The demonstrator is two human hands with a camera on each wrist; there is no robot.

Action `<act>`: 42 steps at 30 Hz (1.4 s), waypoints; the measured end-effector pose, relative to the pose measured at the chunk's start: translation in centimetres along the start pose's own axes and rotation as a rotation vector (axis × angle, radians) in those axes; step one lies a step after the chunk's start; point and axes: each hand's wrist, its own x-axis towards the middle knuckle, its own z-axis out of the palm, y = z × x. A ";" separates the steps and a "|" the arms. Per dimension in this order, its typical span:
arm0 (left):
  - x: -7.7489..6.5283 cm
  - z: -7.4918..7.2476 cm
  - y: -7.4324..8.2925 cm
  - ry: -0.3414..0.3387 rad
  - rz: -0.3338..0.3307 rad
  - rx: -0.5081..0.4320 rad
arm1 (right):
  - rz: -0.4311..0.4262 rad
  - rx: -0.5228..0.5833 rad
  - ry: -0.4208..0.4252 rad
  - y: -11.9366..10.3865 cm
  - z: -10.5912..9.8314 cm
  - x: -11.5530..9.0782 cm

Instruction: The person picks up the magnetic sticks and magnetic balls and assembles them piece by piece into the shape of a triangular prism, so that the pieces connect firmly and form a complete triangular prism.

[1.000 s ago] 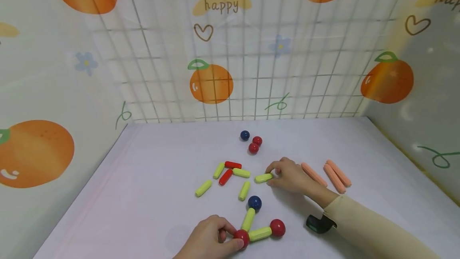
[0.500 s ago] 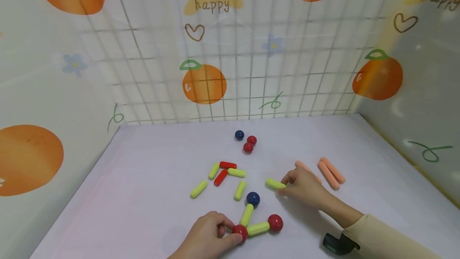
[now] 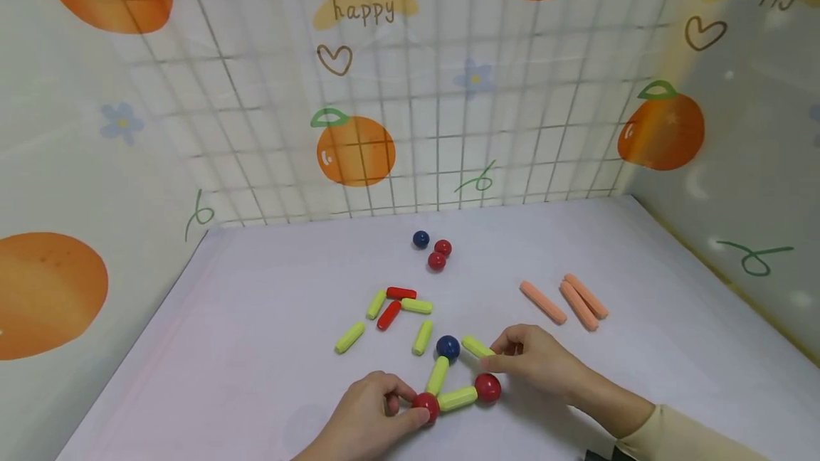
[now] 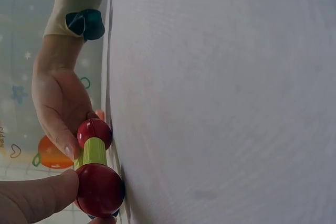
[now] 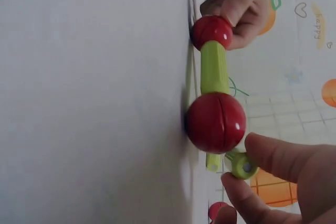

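Observation:
My left hand (image 3: 368, 411) pinches a red ball (image 3: 426, 408) near the front of the table. Two yellow-green rods join that ball to others: one rod (image 3: 438, 376) runs to a blue ball (image 3: 448, 348), the other (image 3: 458, 398) to a second red ball (image 3: 488, 388). Between thumb and fingertips my right hand (image 3: 541, 361) holds a loose yellow-green rod (image 3: 477, 347), its free tip close beside the blue ball. In the right wrist view this rod (image 5: 244, 166) shows a pale round spot on its end, just past the nearer red ball (image 5: 216, 123).
Several yellow-green rods (image 3: 349, 338) and two red rods (image 3: 389, 316) lie left of centre. Farther back sit a small blue ball (image 3: 421, 239) and two red balls (image 3: 437, 261). Longer orange rods (image 3: 543, 302) lie at the right. A patterned curtain (image 3: 410, 105) over a grid stands behind the table.
My right hand has carried the yellow-green rod from beside the loose rods toward me, up to the blue ball. The left hand keeps its pinch on the red ball. The head view has shifted slightly.

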 end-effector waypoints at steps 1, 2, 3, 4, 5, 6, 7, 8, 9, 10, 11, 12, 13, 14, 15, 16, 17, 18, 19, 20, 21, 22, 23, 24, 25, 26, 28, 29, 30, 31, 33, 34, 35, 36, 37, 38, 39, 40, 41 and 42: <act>0.0 0.0 0.0 0.001 0.002 0.001 | 0.006 0.001 0.000 -0.1 0.1 0.0; 0.0 0.0 -0.1 0.001 0.002 0.001 | 0.010 0.003 0.000 -0.1 0.3 0.0; 0.0 0.0 -0.1 0.002 0.003 0.002 | 0.014 0.005 -0.004 -0.1 0.4 0.0; 0.0 0.0 -0.1 0.003 0.004 0.003 | 0.015 0.007 -0.006 -0.1 0.5 0.0; 0.1 0.0 -0.1 0.003 0.003 0.004 | 0.017 0.007 -0.009 -0.2 0.5 0.0; 0.1 0.0 -0.1 0.003 0.003 0.005 | 0.018 0.006 -0.012 -0.2 0.6 -0.1; 0.1 0.0 -0.1 0.004 0.002 0.006 | 0.017 0.006 -0.017 -0.2 0.6 -0.1; 0.1 0.0 -0.1 0.003 0.000 0.006 | 0.016 0.005 -0.019 -0.2 0.6 -0.1; 0.1 0.0 -0.1 0.003 -0.003 0.007 | 0.015 0.004 -0.023 -0.1 0.7 -0.1; 0.2 0.0 -0.1 0.002 -0.006 0.008 | 0.014 0.003 -0.025 -0.1 0.7 -0.1; 0.2 0.0 0.0 0.001 -0.007 0.009 | 0.015 0.005 -0.029 -0.1 0.7 -0.2; 0.2 0.0 0.0 0.000 -0.006 0.009 | 0.016 0.007 -0.033 -0.1 0.7 -0.2; 0.2 0.0 -0.1 -0.001 -0.005 0.009 | 0.016 0.011 -0.037 -0.1 0.7 -0.2; 0.2 0.0 -0.1 -0.001 -0.001 0.008 | 0.019 0.013 -0.040 -0.2 0.7 -0.2; 0.2 -0.1 -0.1 -0.002 0.003 0.008 | 0.024 0.017 -0.042 -0.2 0.8 -0.2; 0.2 -0.1 -0.1 -0.003 0.006 0.008 | 0.029 0.021 -0.044 -0.3 0.8 -0.1; 0.2 -0.1 -0.1 -0.003 0.010 0.008 | 0.037 0.024 -0.045 -0.3 0.9 -0.1; 0.2 -0.1 -0.1 -0.005 0.012 0.006 | 0.044 0.028 -0.046 -0.4 1.0 -0.1; 0.2 -0.2 -0.1 -0.006 0.016 0.005 | 0.052 0.030 -0.045 -0.4 1.1 -0.1; 0.2 -0.2 -0.2 -0.007 0.017 0.006 | 0.059 0.031 -0.042 -0.5 1.2 -0.1; 0.2 -0.2 -0.2 -0.007 0.018 0.007 | 0.064 0.035 -0.039 -0.5 1.3 0.0; 0.2 -0.1 -0.2 -0.007 0.022 0.009 | 0.067 0.038 -0.035 -0.5 1.4 0.0; 0.2 -0.1 -0.2 -0.006 0.026 0.010 | 0.071 0.040 -0.029 -0.6 1.4 0.0; 0.2 -0.1 -0.2 -0.005 0.029 0.012 | 0.073 0.042 -0.024 -0.6 1.5 0.0; 0.2 -0.1 -0.2 -0.004 0.032 0.016 | 0.075 0.043 -0.019 -0.6 1.6 0.0; 0.2 -0.1 -0.2 -0.002 0.033 0.018 | 0.075 0.044 -0.015 -0.6 1.7 0.0; 0.2 -0.1 -0.2 -0.001 0.036 0.020 | 0.082 0.050 -0.008 -0.6 1.7 0.0; 0.2 -0.1 -0.2 -0.001 0.036 0.020 | 0.084 0.052 -0.007 -0.5 1.7 -0.1; 0.3 -0.1 -0.1 -0.001 0.036 0.019 | 0.086 0.053 -0.009 -0.5 1.7 -0.1; 0.3 -0.1 -0.1 -0.001 0.037 0.017 | 0.087 0.051 -0.012 -0.5 1.7 0.0; 0.3 -0.1 -0.1 -0.002 0.040 0.011 | 0.093 0.044 -0.019 -0.6 1.6 -0.1; 0.3 -0.1 -0.1 -0.002 0.043 0.010 | 0.093 0.036 -0.024 -0.6 1.6 -0.1; 0.4 -0.1 -0.1 -0.002 0.045 0.008 | 0.093 0.027 -0.029 -0.6 1.5 -0.1; 0.4 -0.1 0.0 -0.002 0.046 0.008 | 0.093 0.016 -0.033 -0.6 1.5 -0.1; 0.4 -0.1 0.0 -0.002 0.047 0.008 | 0.092 0.006 -0.036 -0.7 1.4 -0.1; 0.5 -0.1 0.0 -0.002 0.047 0.009 | 0.090 -0.003 -0.038 -0.7 1.4 -0.2; 0.5 -0.1 0.0 -0.002 0.049 0.011 | 0.085 -0.010 -0.042 -0.7 1.3 -0.2; 0.6 -0.1 0.0 -0.001 0.051 0.013 | 0.080 -0.020 -0.044 -0.8 1.3 -0.2; 0.6 0.0 0.0 -0.001 0.052 0.012 | 0.077 -0.029 -0.045 -0.8 1.3 -0.3; 0.6 0.0 0.0 -0.001 0.054 0.013 | 0.075 -0.037 -0.045 -0.8 1.2 -0.3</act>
